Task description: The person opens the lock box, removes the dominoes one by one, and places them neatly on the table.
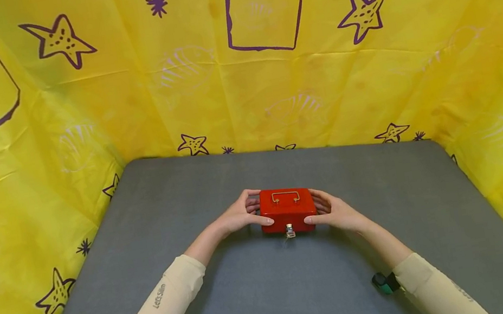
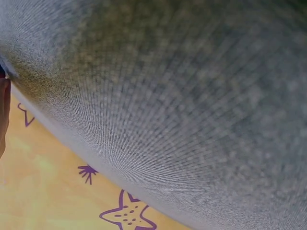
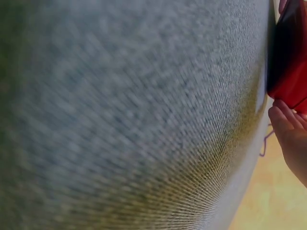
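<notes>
A small red cash box (image 1: 289,208) sits between both hands near the middle of the grey table. On its lid is a thin metal handle (image 1: 284,193), and a key (image 1: 290,232) shows at the lock on its front. My left hand (image 1: 239,214) grips the box's left end, thumb on the front. The right hand (image 1: 341,214) holds the other end the same way. Fingers behind the ends are partly hidden. In the right wrist view the red box (image 3: 293,88) meets the fingers at the edge. Only a sliver of the left hand (image 2: 4,115) shows in the left wrist view.
The grey tabletop (image 1: 273,296) spreads around the box. Yellow cloth (image 1: 231,94) printed with purple starfish and pale fish bones hangs along the back and both sides. A dark band with a green part (image 1: 387,283) is at the right wrist, by the sleeve.
</notes>
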`<state>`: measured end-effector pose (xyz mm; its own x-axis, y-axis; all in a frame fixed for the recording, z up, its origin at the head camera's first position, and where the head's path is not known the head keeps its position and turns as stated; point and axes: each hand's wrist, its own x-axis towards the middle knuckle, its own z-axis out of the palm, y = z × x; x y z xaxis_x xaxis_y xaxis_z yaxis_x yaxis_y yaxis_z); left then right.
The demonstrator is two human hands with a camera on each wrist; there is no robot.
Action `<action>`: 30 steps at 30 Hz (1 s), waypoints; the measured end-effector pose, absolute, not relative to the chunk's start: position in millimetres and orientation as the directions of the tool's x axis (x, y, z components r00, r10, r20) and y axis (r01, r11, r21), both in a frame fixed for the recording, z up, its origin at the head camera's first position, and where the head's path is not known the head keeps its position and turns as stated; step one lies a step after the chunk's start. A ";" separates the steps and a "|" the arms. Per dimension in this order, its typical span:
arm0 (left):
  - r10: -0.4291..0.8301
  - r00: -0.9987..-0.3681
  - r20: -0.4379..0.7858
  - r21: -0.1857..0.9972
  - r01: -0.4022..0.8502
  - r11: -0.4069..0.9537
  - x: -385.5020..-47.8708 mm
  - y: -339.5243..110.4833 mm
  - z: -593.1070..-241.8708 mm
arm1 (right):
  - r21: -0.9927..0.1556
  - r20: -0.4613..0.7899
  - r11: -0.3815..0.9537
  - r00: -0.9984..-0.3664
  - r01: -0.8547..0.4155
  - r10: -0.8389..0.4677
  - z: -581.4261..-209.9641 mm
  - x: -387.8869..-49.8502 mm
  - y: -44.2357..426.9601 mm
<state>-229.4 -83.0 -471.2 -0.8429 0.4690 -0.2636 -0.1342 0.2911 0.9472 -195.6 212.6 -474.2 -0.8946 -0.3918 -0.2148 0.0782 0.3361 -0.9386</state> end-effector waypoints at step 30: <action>0.548 -0.822 -0.154 0.929 0.069 0.364 -216.5 -84.8 -477.6 | -0.904 -0.185 0.426 -0.916 0.017 -0.357 -483.2 -180.8 205.7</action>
